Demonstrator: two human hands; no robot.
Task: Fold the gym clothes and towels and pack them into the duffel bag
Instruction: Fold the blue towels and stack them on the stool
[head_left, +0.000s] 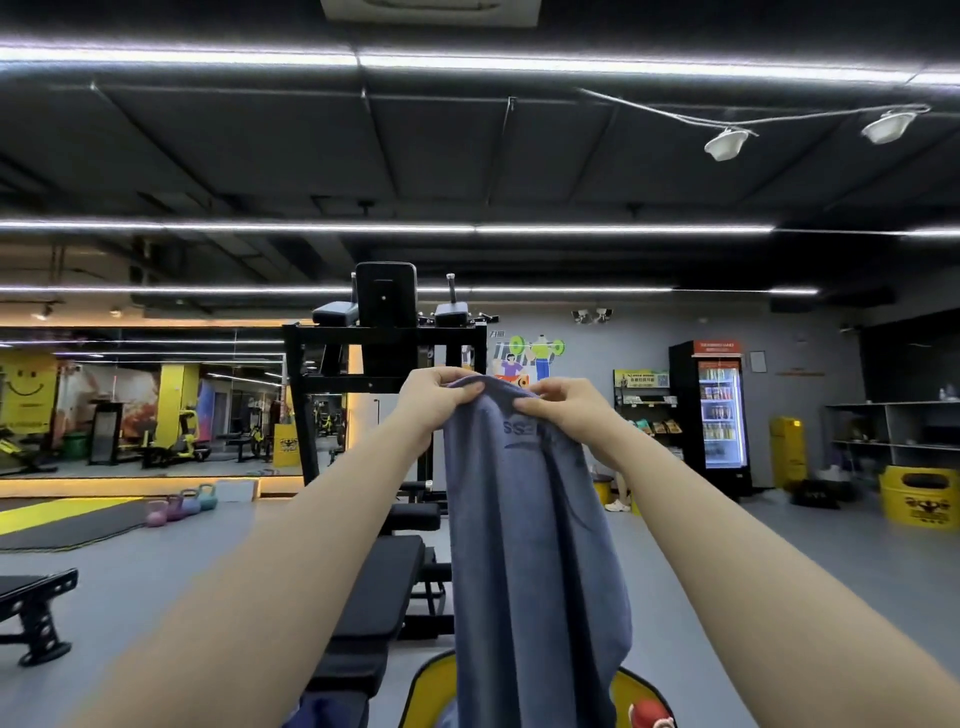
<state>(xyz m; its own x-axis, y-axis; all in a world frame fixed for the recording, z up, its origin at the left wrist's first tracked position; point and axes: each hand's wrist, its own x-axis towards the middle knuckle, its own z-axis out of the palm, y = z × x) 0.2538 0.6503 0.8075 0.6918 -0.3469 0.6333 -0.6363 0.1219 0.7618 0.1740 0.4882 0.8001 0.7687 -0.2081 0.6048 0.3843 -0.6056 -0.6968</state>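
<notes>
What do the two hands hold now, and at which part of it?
Both the left hand and the right hand pinch the top edge of a blue-grey garment, which hangs down between the arms.

Was a gym hall under a dark panelled ceiling (467, 145) crossed by white light strips (363, 227). Had a grey floor (171, 566), a mirrored wall (140, 400) at left, a black bench (384, 587), kettlebells (179, 506), a lit drinks fridge (719, 415) and yellow bins (919, 493).
</notes>
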